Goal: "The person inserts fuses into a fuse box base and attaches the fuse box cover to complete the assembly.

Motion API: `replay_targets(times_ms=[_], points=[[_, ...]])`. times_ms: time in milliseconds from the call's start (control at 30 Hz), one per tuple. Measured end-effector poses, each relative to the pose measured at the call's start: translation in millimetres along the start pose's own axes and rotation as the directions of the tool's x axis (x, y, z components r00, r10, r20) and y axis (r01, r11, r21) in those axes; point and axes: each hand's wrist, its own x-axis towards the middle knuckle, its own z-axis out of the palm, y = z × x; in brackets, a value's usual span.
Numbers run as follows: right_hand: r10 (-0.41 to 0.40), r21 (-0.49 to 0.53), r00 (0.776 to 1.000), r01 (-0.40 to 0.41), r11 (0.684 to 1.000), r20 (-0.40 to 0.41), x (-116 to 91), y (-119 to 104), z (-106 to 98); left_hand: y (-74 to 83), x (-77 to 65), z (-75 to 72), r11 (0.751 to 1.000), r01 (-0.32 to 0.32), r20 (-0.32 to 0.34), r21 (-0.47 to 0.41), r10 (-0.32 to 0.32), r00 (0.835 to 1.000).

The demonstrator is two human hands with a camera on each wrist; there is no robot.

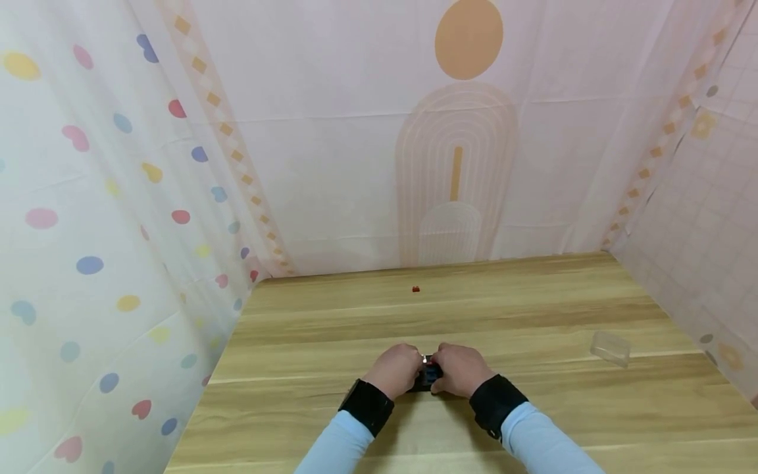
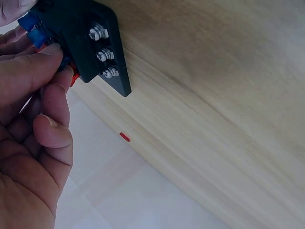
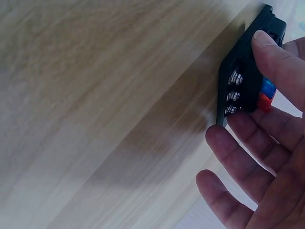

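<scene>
A black plastic block (image 1: 431,375) with a flat flange is held between both hands above the wooden table. Along its flange, in the left wrist view, runs a row of three metal screws (image 2: 99,32). Blue pieces (image 2: 35,37) and a red piece (image 3: 265,101) sit on the block's far side. My left hand (image 1: 398,370) pinches at that coloured side with thumb and index finger; what lies under the fingertips is partly hidden. The right hand (image 1: 462,370) grips the block's other end, its thumb on the black body, two lower fingers spread off it.
Toward the back edge of the wooden table (image 1: 331,316) lies a small red part (image 1: 416,289). A clear plastic box (image 1: 611,349) stands on the right. Patterned curtains hang behind and along both sides.
</scene>
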Motion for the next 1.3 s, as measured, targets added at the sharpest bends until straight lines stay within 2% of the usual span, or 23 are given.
replay_targets(times_ms=[233, 567, 800, 1033, 1133, 1300], points=[[0.013, 0.008, 1.000, -0.013, 1.000, 0.013, -1, -2, -2, -0.1, 0.2, -1.5, 1.000, -0.006, 0.007, 0.004, 0.006, 1.000], [0.061, 0.012, 0.997, -0.062, 0.998, 0.054, -1, -5, -4, -3.3, 1.5, -5.6, 0.996, 0.013, 0.037, -0.088, -0.009, 0.999], [0.065, 0.026, 0.997, -0.066, 0.997, 0.041, -3, -5, -4, -6.2, 2.1, -6.8, 0.992, 0.022, 0.064, -0.127, -0.014, 0.998], [0.068, 0.014, 0.997, -0.068, 0.998, 0.049, -2, -4, -3, -12.4, 3.2, -8.3, 0.978, 0.071, 0.089, -0.194, -0.054, 0.995], [0.071, 0.006, 0.996, -0.072, 0.997, 0.051, -3, -4, -4, -14.3, 4.6, -11.1, 0.980, 0.089, 0.078, -0.177, -0.076, 0.994], [0.091, 0.006, 0.994, -0.092, 0.996, 0.057, -4, -2, -7, -19.2, 7.3, -15.7, 0.975, 0.162, 0.080, -0.152, -0.151, 0.985]])
